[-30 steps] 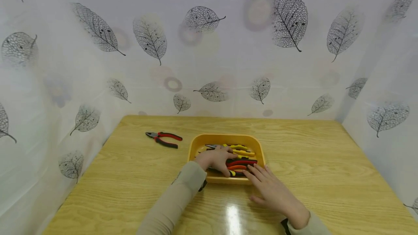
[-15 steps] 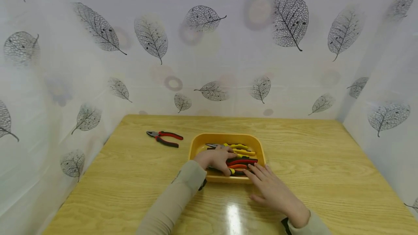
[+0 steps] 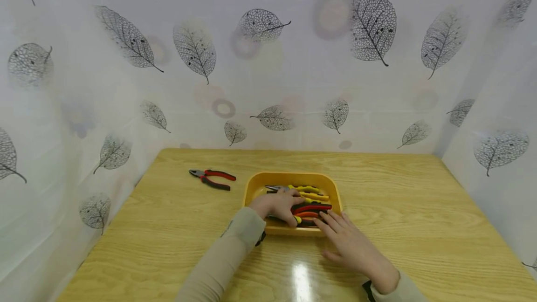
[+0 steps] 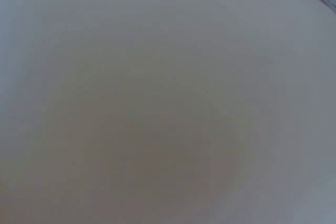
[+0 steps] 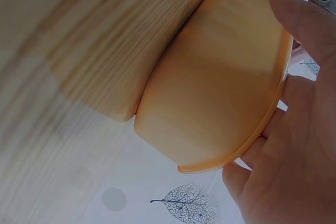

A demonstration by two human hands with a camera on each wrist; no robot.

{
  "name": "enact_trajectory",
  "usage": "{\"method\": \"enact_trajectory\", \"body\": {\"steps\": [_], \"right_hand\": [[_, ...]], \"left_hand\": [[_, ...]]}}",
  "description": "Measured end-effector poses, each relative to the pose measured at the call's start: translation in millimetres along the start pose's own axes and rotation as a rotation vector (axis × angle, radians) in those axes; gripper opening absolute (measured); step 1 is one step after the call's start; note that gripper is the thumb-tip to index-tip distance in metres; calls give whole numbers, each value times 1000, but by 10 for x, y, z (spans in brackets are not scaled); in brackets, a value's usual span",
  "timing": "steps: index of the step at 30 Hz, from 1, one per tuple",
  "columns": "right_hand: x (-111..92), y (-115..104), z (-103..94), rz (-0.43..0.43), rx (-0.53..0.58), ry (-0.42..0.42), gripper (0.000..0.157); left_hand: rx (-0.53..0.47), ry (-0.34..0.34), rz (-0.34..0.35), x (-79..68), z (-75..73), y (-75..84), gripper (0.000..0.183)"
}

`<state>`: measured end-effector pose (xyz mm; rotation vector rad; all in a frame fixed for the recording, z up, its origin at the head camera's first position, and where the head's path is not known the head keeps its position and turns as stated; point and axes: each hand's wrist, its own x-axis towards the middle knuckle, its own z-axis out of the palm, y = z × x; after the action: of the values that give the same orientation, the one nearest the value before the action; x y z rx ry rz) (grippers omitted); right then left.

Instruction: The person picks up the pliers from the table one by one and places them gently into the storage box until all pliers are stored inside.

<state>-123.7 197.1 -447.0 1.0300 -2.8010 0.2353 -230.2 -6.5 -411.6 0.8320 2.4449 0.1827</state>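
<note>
A yellow plastic tray (image 3: 262,178) holds several pliers side by side. My left hand (image 3: 279,205) rests over the tools in it, thumb and fingers spread apart, and covers their middle parts. Beyond that hand lie yellow-handled pliers (image 3: 308,190); red-and-black handles (image 3: 312,207) stick out on its right. My right hand (image 3: 350,244) is at the tray's front right corner, fingers nearly straight and over the rim. In the right wrist view, the right fingers lie along the tray's rim (image 5: 257,135), the thumb outside its wall. The left wrist view shows only a grey blur.
Pliers with red-and-black handles (image 3: 214,179) lie with their handles apart on the wooden table (image 3: 394,195), left of the tray. A pale curtain (image 3: 285,73) with leaf prints hangs behind and on both sides.
Both hands and the tools stay where they were. Only the head view shifts very slightly.
</note>
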Motion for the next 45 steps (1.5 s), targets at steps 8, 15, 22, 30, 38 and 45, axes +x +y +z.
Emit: {"method": "enact_trajectory", "body": {"steps": [8, 15, 22, 30, 38, 45], "right_hand": [[-7, 1, 13, -10, -11, 21, 71], [-7, 4, 12, -7, -8, 24, 71], [-4, 5, 12, -11, -4, 28, 71], [5, -1, 6, -7, 0, 21, 71], [9, -5, -6, 12, 11, -17, 72], [3, -4, 0, 12, 3, -11, 71]], "left_hand": [[42, 3, 4, -16, -2, -5, 73], [22, 52, 23, -87, -50, 0, 72], [-54, 185, 72, -192, -123, -25, 68], [84, 423, 71, -238, -145, -55, 71], [186, 553, 37, -270, -104, -78, 75], [185, 576, 22, -322, -73, -124, 80]]}}
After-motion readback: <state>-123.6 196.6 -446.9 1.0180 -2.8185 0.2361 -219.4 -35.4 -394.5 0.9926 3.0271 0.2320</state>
